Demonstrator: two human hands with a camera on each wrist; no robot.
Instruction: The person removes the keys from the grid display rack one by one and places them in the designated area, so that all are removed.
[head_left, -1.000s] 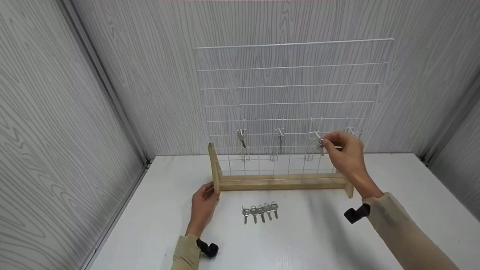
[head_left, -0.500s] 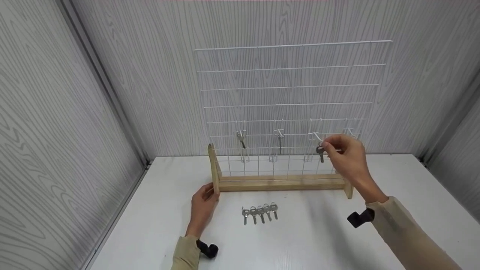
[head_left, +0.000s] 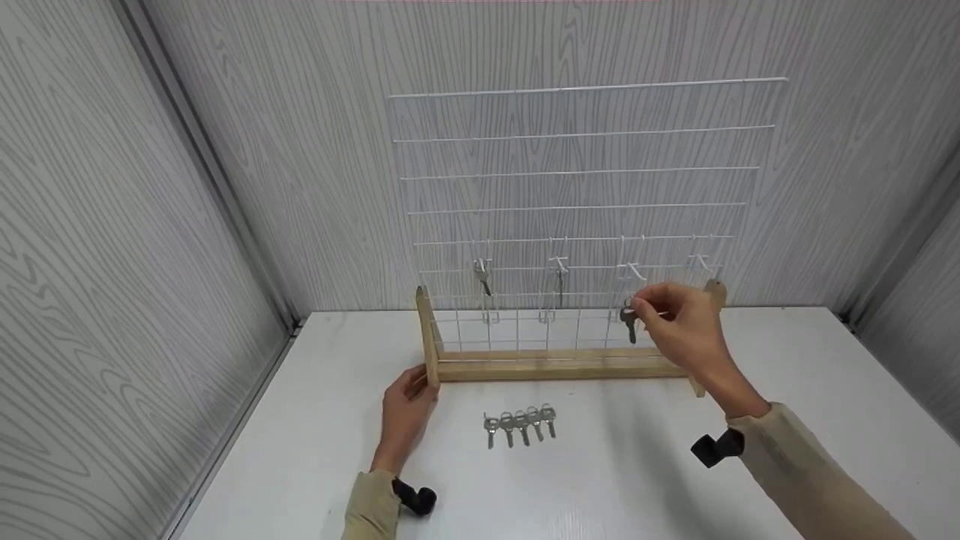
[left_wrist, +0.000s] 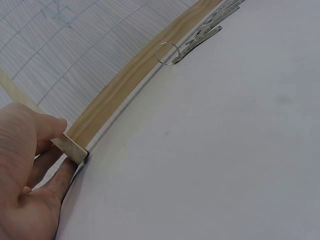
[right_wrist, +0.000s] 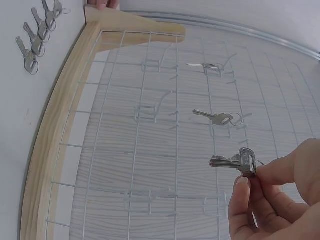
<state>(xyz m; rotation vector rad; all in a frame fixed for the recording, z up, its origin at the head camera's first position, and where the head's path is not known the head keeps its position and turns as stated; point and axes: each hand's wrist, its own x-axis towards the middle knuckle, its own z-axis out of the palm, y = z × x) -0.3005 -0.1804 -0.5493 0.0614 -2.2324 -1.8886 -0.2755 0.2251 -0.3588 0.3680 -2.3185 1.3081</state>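
Observation:
My right hand (head_left: 682,326) pinches a silver key (head_left: 628,319) by its ring, just below and in front of a bare white hook (head_left: 632,271). In the right wrist view, thumb and fingertips meet at the head of the key (right_wrist: 245,162); whether a second key lies behind it I cannot tell. A white wire grid (head_left: 577,172) stands in a wooden base (head_left: 562,370). Keys hang on its two left hooks: one key (head_left: 482,274) and another key (head_left: 560,281). My left hand (head_left: 407,405) grips the base's left end piece (left_wrist: 70,147) between thumb and fingers.
Several loose keys (head_left: 521,426) with rings lie in a row on the white table (head_left: 600,480), in front of the base. The rightmost hook (head_left: 700,262) carries no key. A grey wood-patterned wall (head_left: 300,150) rises behind the grid.
My right hand has drawn the key down and slightly left, off the tip of the third hook, which now shows bare. The left hand stays on the base.

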